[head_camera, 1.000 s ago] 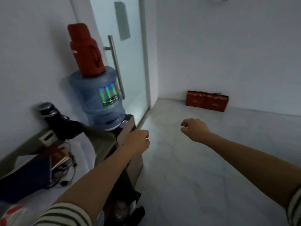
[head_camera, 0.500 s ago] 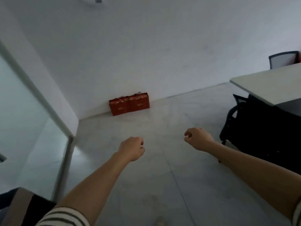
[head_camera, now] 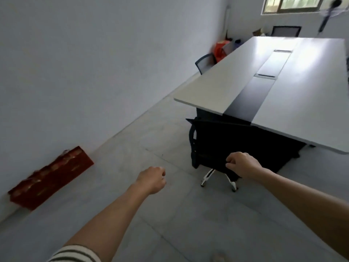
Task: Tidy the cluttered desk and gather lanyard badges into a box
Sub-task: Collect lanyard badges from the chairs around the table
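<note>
My left hand (head_camera: 152,179) is a loose fist held out over the grey floor, with nothing in it. My right hand (head_camera: 241,163) is also curled shut and holds nothing; it hovers in front of the back of a black office chair (head_camera: 213,144). A long white desk (head_camera: 294,95) with a dark centre strip stretches away at the right, its top bare. No lanyard badges and no box for them show in this view.
The black chair is pushed in at the desk's near end, its white wheeled base (head_camera: 219,178) on the floor. Red gift bags (head_camera: 51,176) lean on the left wall. Another chair (head_camera: 204,62) and orange items (head_camera: 220,48) stand farther back, below a window (head_camera: 290,3).
The view has swung right, from the water bottle and glass door past the red bags to the long desk. Both hands stayed curled and held out in front.
</note>
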Tool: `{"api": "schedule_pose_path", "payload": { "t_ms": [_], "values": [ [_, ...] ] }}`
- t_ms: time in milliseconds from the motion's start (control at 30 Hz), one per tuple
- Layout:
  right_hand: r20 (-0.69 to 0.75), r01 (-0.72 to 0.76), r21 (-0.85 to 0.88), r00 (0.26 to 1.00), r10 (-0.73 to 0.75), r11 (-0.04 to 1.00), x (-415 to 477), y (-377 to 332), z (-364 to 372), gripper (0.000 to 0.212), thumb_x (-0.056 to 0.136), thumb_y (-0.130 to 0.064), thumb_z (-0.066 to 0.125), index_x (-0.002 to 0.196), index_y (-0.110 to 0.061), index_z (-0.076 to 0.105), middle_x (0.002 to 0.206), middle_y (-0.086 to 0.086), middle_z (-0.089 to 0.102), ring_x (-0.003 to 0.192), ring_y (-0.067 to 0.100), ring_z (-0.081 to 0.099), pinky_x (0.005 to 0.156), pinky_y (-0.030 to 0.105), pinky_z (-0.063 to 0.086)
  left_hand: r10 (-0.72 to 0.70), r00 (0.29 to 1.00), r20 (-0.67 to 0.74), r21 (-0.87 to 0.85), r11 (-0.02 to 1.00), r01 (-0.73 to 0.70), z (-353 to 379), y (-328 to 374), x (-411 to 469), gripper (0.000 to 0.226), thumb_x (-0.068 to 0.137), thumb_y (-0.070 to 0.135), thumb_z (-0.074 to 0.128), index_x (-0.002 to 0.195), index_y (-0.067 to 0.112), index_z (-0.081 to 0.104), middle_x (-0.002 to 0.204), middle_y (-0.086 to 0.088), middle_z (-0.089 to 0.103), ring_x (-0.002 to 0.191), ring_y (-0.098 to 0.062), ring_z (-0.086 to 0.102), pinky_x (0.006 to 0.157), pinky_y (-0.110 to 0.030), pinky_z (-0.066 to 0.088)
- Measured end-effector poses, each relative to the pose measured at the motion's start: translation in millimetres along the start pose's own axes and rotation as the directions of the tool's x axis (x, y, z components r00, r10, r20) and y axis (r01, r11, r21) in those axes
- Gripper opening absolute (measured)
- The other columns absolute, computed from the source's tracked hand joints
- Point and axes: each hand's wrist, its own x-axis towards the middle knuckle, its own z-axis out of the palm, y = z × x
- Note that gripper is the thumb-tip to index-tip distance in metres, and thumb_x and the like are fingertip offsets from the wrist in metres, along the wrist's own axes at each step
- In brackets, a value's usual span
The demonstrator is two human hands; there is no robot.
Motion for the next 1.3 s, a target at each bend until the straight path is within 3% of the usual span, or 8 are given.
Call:
{"api": "schedule_pose_path", "payload": {
  "t_ms": [333,633,767,867,933,1033,1133,1300],
  "values": [
    [-0.224,-0.058,-0.015,0.973,0.053,0.998,160.8,96.5,-67.6,0.041,0.090,-0.038,0.056,0.130,-0.028,0.055,0.122,-0.001,0.062,0.111,0.021,0.058,0.085,0.033,0.047,0.142,0.987,0.071,0.039,0.989,-0.145,-47.3,95.0,210.4,0.041,0.093,0.032,0.049,0.133,0.021,0.049,0.134,-0.006,0.053,0.118,-0.026,0.053,0.095,-0.036,0.044],
    [0.014,-0.129,-0.167,0.991,0.134,0.977,260.3,129.8,-77.8,0.074,0.081,-0.046,0.063,0.146,-0.031,0.031,0.135,0.002,0.048,0.124,0.025,0.046,0.096,0.038,0.043,0.222,0.973,0.056,0.055,0.973,-0.225,-63.7,136.1,324.2,0.048,0.093,0.029,0.051,0.138,0.020,0.038,0.135,-0.004,0.041,0.122,-0.025,0.045,0.097,-0.038,0.043],
    [0.151,-0.157,-0.202,0.970,0.189,0.967,287.8,136.4,-50.4,0.051,0.081,-0.045,0.062,0.128,-0.028,0.048,0.110,-0.002,0.061,0.103,0.022,0.059,0.077,0.035,0.044,0.291,0.956,0.038,0.132,0.947,-0.294,-57.2,134.6,381.2,0.065,0.090,0.026,0.053,0.148,0.021,0.025,0.150,-0.007,0.028,0.135,-0.027,0.033,0.109,-0.037,0.034],
    [0.103,-0.170,-0.269,0.974,0.204,0.948,298.2,134.9,-38.1,0.026,0.082,-0.036,0.059,0.106,-0.027,0.057,0.084,-0.007,0.058,0.082,0.019,0.059,0.065,0.031,0.038,0.318,0.940,0.123,0.227,0.913,-0.338,-45.0,128.0,418.8,0.072,0.091,0.026,0.053,0.152,0.023,0.015,0.159,-0.008,0.015,0.146,-0.027,0.014,0.118,-0.040,0.022],
    [0.067,-0.227,-0.252,0.966,0.251,0.941,305.1,132.7,-33.6,0.019,0.083,-0.028,0.057,0.101,-0.028,0.061,0.079,-0.008,0.056,0.076,0.018,0.056,0.062,0.030,0.037,0.335,0.921,0.200,0.281,0.881,-0.381,-34.6,120.7,443.8,0.073,0.091,0.027,0.052,0.153,0.024,0.013,0.159,-0.007,0.016,0.147,-0.027,0.013,0.119,-0.041,0.017],
    [0.026,-0.292,-0.254,0.951,0.309,0.922,311.6,131.0,-29.4,0.024,0.084,-0.016,0.052,0.097,-0.030,0.066,0.074,-0.008,0.053,0.078,0.019,0.059,0.061,0.029,0.036,0.382,0.889,0.251,0.279,0.851,-0.444,-17.5,112.3,474.8,0.067,0.092,0.026,0.051,0.151,0.027,0.019,0.150,-0.003,0.034,0.140,-0.023,0.028,0.116,-0.039,0.024],
    [0.009,-0.318,-0.279,0.943,0.334,0.906,310.2,129.7,-27.6,0.024,0.084,-0.013,0.051,0.089,-0.029,0.067,0.066,-0.010,0.049,0.071,0.017,0.052,0.061,0.028,0.034,0.438,0.875,0.206,0.234,0.846,-0.479,-3.1,108.1,486.6,0.046,0.093,0.019,0.047,0.137,0.026,0.039,0.126,0.001,0.053,0.122,-0.021,0.047,0.103,-0.033,0.035],
    [0.087,-0.306,-0.276,0.936,0.341,0.911,279.4,129.8,-14.2,0.022,0.081,-0.013,0.051,0.088,-0.026,0.068,0.073,-0.005,0.055,0.075,0.020,0.056,0.063,0.027,0.034,0.525,0.835,0.168,0.251,0.796,-0.551,-0.1,108.7,479.5,0.025,0.090,0.013,0.045,0.111,0.021,0.054,0.105,0.000,0.061,0.099,-0.024,0.057,0.076,-0.033,0.040]
  ]
}}
